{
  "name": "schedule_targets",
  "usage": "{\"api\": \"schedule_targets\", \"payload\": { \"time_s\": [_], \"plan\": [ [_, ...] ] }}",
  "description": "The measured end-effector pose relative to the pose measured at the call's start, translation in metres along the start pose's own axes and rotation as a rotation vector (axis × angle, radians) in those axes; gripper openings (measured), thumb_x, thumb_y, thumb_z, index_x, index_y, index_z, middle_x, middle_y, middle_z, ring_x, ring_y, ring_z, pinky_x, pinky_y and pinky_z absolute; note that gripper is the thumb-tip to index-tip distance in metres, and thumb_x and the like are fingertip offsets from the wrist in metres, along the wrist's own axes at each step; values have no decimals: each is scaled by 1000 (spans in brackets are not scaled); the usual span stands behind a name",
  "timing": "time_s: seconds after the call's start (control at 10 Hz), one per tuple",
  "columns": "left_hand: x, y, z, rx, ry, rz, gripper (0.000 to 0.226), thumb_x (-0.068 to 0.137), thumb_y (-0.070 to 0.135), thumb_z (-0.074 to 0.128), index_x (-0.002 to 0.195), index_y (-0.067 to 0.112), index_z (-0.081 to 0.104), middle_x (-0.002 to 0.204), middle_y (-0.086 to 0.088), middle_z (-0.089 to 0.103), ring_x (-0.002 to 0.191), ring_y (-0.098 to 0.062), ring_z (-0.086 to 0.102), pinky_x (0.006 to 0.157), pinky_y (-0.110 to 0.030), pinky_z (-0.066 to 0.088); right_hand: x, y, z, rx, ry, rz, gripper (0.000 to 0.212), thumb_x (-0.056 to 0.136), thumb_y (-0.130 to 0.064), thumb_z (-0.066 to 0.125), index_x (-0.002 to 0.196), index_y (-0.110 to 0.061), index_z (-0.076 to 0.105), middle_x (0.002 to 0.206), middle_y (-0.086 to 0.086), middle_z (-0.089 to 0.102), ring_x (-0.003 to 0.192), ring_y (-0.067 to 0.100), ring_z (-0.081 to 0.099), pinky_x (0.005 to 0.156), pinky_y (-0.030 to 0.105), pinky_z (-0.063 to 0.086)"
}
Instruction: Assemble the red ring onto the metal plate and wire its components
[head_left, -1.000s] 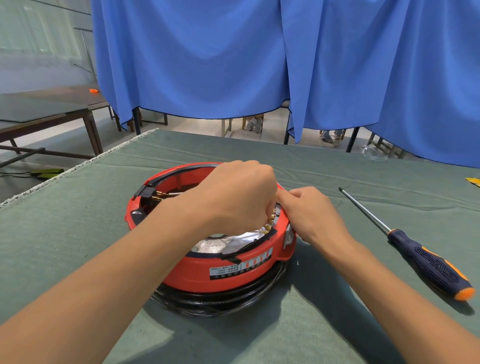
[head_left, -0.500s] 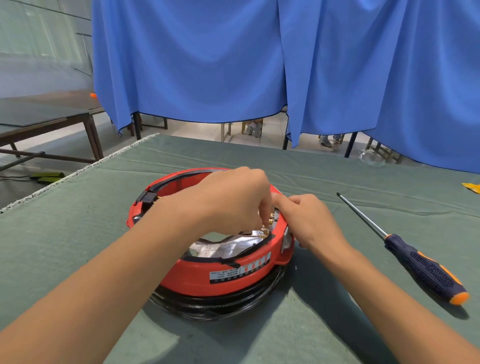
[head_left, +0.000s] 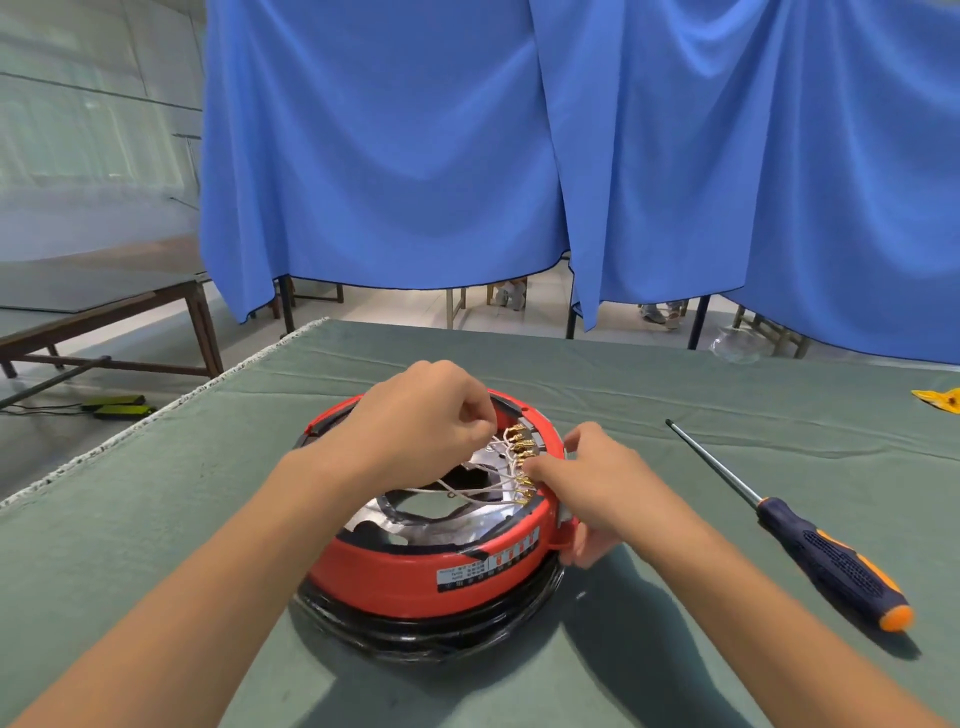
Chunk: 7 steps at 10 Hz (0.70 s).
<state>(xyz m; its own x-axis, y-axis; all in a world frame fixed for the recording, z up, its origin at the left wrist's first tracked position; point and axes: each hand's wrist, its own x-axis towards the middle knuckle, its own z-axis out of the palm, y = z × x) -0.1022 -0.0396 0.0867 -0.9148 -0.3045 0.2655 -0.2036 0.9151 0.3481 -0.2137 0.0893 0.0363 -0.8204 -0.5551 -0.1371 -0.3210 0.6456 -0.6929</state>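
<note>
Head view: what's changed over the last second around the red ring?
The left hand has lifted away toward the far rim, fingers pinched together, uncovering the gold terminals and white wires. The right hand has shifted to grip the red ring at its right edge. The ring, metal plate and screwdriver lie as before.

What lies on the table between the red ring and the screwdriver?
In the head view, only bare green cloth separates the red ring from the screwdriver, apart from the right hand, which reaches across it to grip the ring's edge.
</note>
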Motion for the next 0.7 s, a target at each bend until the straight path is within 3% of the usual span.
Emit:
{"api": "schedule_targets", "payload": {
  "time_s": [0.1, 0.3, 0.4, 0.5, 0.7],
  "plan": [
    [-6, 8, -2, 3, 34, 20, 16, 89, 29, 56, 77, 29, 67, 67, 13, 63, 68, -10, 58, 60, -27, 43, 9, 8, -7, 95, 77, 13, 27, 78, -39, 58, 91, -19, 44, 85, 4, 59, 55, 31, 69, 62, 47, 59],
    [-18, 21, 16, 69, -17, 81, 28, 82, 57, 57, 85, 31, 67, 89, 15, 66, 88, -9, 58, 75, -31, 46, 26, 36, -31, 151, 227, 71, 25, 83, -36, 55, 91, -17, 41, 87, 5, 58, 45, 29, 66, 43, 36, 55],
    [-20, 16, 37, 139, 18, 129, 27, 84, 52, 59, 105, 35, 62, 108, 17, 60, 102, -8, 54, 77, -27, 41, 27, 47, -45, 178, 277, 104, 30, 83, -37, 55, 96, -13, 42, 87, 8, 59, 44, 28, 66, 45, 36, 56],
    [-17, 9, 58, 61, 155, 151, 25, 84, 41, 65, 108, 34, 63, 111, 19, 58, 103, -7, 54, 79, -25, 42, 25, 54, -51, 223, 258, 109, 40, 86, -44, 56, 102, -11, 42, 93, 15, 63, 62, 34, 69, 58, 45, 59],
    [0, 0, 85, -225, 295, 97, 25, 82, 23, 72, 107, 23, 70, 103, 14, 60, 97, -13, 59, 84, -30, 47, 8, 55, -36, 371, 286, 63, 40, 90, -49, 53, 111, -19, 36, 85, 2, 56, 53, 26, 69, 42, 32, 54]
  ]
}}
